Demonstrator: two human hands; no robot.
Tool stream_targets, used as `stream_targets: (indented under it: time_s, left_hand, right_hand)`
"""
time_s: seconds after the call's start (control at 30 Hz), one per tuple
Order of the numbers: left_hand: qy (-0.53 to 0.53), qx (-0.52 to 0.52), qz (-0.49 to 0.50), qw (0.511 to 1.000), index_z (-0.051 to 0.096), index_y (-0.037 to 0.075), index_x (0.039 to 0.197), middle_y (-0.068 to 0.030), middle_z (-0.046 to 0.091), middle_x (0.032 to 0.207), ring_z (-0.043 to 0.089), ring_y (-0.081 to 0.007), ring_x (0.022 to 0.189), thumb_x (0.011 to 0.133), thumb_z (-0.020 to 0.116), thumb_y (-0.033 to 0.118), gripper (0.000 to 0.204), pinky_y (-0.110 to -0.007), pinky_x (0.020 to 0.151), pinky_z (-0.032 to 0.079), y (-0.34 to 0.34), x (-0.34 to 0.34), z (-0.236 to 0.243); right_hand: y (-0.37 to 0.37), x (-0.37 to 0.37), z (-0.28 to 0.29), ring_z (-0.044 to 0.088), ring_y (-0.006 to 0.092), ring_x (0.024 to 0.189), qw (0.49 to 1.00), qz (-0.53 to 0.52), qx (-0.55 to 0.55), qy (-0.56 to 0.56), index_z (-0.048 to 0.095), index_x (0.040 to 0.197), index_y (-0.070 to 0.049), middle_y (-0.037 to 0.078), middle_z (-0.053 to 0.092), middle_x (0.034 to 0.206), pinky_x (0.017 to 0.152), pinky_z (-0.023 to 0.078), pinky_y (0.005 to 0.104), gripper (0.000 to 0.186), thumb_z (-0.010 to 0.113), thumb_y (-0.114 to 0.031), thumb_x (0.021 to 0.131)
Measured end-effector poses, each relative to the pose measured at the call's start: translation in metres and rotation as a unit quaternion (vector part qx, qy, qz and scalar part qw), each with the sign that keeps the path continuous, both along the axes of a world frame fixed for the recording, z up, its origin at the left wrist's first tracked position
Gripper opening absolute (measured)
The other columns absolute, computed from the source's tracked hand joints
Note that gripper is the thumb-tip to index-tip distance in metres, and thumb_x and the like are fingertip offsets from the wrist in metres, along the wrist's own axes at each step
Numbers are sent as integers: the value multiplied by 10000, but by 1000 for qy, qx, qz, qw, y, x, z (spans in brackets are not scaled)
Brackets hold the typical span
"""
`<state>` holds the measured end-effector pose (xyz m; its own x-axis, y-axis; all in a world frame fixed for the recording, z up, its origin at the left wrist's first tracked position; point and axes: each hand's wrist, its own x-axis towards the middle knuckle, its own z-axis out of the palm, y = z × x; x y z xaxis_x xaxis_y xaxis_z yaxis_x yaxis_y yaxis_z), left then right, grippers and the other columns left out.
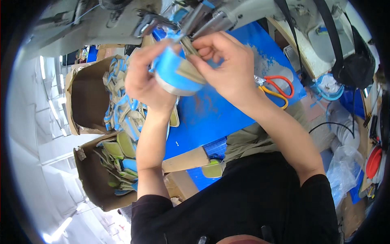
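A blue and beige fabric piece (174, 73), curved into a loop with a pale lower edge, is held up between my hands under the metal parts of a sewing machine (207, 22). My left hand (147, 77) is closed on the piece's left side, its fingers blurred by motion. With thumb and fingers pinched together, my right hand (227, 61) grips the narrow beige end of the same piece, close to the machine's metal foot area. The exact contact with the machine is hidden by blur and fingers.
Scissors (280, 90) with red and orange handles lie on the blue tabletop (203, 118) right of my hands. At left stand a cardboard box (87, 95) beside heaped blue and beige strips (126, 110), and another box (93, 183) holding green and blue pieces. Black straps hang at upper right.
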<state>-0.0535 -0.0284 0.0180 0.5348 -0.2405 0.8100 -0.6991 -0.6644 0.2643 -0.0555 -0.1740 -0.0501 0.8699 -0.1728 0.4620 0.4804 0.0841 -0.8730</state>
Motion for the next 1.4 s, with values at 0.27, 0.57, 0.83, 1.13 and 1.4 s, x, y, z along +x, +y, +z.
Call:
stream_targets:
  time_s: [0.27, 0.57, 0.83, 1.13, 1.4]
  left_hand:
    - [-31, 85, -39, 995, 725, -20, 975, -145, 749, 944, 717, -230, 837, 761, 843, 62, 258, -312, 773, 568, 3, -3, 0]
    - [-158, 297, 35, 941, 796, 162, 943, 37, 767, 981, 690, -186, 926, 740, 715, 199, 222, -313, 824, 416, 9, -1, -4]
    - [-150, 294, 30, 943, 800, 141, 923, 26, 768, 989, 649, -161, 839, 718, 669, 240, 263, -311, 802, 383, 5, 1, 1]
    - [-129, 204, 23, 970, 795, 137, 958, 21, 724, 882, 666, -157, 809, 682, 744, 174, 283, -303, 787, 405, 1, 8, -1]
    - [-131, 225, 33, 965, 798, 149, 977, 17, 685, 851, 693, -164, 838, 665, 784, 149, 312, -296, 783, 417, -1, -10, -8]
  right_hand:
    - [1, 1, -10, 715, 214, 792, 999, -9, -15, -29, 687, 971, -45, 73, 688, 886, 689, 569, 321, 254, 838, -71, 769]
    - [-1, 2, -10, 737, 198, 797, 998, 52, 28, 19, 687, 971, -35, 92, 708, 897, 704, 573, 303, 227, 775, 46, 778]
    - [-8, 1, -9, 734, 153, 789, 987, 114, 75, 90, 714, 1010, -12, 83, 739, 891, 707, 575, 273, 216, 748, 54, 807]
    - [-24, 5, 6, 685, 88, 725, 960, 204, 119, 153, 732, 1049, 15, 58, 735, 833, 661, 538, 242, 206, 744, -34, 848]
    - [-31, -11, -2, 665, 89, 690, 954, 230, 122, 149, 739, 1062, 9, 29, 700, 783, 637, 524, 247, 270, 758, -102, 817]
